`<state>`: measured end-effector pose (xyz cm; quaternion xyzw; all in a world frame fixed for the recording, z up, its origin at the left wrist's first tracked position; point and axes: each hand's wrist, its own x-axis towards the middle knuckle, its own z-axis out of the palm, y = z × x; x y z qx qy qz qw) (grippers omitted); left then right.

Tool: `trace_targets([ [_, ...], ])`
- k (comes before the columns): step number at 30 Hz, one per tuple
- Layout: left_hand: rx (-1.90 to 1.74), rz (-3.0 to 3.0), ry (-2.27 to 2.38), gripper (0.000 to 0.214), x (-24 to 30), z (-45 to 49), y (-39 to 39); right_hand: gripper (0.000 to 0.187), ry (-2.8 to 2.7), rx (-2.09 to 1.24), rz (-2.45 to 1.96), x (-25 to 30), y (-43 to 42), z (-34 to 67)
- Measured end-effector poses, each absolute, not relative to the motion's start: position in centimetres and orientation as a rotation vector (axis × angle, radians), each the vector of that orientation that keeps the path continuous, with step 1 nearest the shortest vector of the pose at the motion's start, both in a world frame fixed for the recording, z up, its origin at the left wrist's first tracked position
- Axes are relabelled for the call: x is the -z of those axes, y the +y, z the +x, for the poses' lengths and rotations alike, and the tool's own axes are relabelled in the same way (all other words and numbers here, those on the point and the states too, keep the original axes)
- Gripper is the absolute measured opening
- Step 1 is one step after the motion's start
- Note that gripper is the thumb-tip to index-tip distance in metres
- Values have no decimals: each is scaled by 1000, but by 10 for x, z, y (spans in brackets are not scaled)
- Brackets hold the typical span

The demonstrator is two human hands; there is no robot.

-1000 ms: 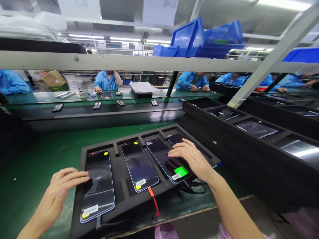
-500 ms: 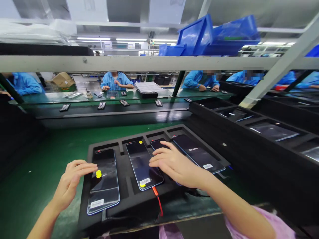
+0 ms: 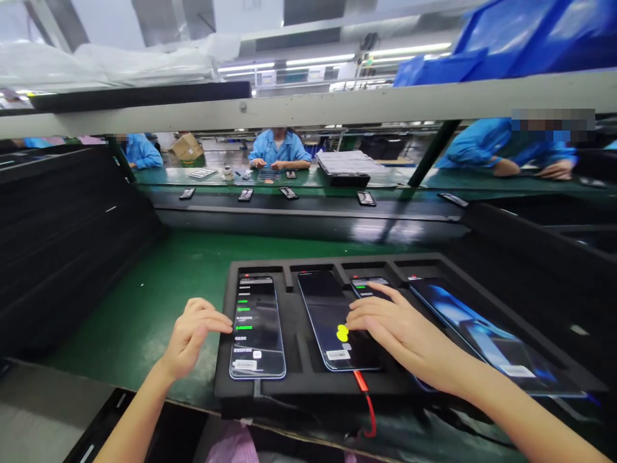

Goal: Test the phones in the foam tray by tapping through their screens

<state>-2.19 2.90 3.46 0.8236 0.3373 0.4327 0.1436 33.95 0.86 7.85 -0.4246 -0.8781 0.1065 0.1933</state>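
Note:
A black foam tray (image 3: 303, 386) holds several smartphones side by side, screens up. My left hand (image 3: 193, 334) is at the tray's left edge, fingers stretched out and fingertips beside the leftmost phone (image 3: 263, 321), whose lit screen lists lines of white and green text. Over the second phone (image 3: 318, 302) reaches my right hand (image 3: 400, 328), fingers extended and holding nothing; yellow dots show on that dark screen by its fingertips. It partly covers a third phone (image 3: 369, 283). The rightmost phone (image 3: 482, 321) displays a blue picture.
A red cable (image 3: 370, 405) plugs into the second phone. Black foam walls stand at left (image 3: 72, 218) and right. Beyond a white crossbar (image 3: 308, 110), several phones lie along a conveyor (image 3: 318, 218), with people in blue at a far bench. Blue bins (image 3: 511, 45) sit above.
The view has swung left. The leftmost screen has gone from dark with yellow dots to a text list; the rightmost now shows a blue picture. On the second phone, the yellow dots have changed place.

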Motion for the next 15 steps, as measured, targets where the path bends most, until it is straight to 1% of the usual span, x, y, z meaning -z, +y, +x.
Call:
trace_targets([
  [6,-1088,2417,942,54,-37,-18,28,39,-2415,-345,-1302,-67,6,346],
  [13,-935,2465,939,66,-39,-13,30,46,-2488,-489,-1383,-80,3,341],
  [15,-907,2481,975,71,-38,-12,34,47,-2535,-426,-1439,-78,7,340],
])
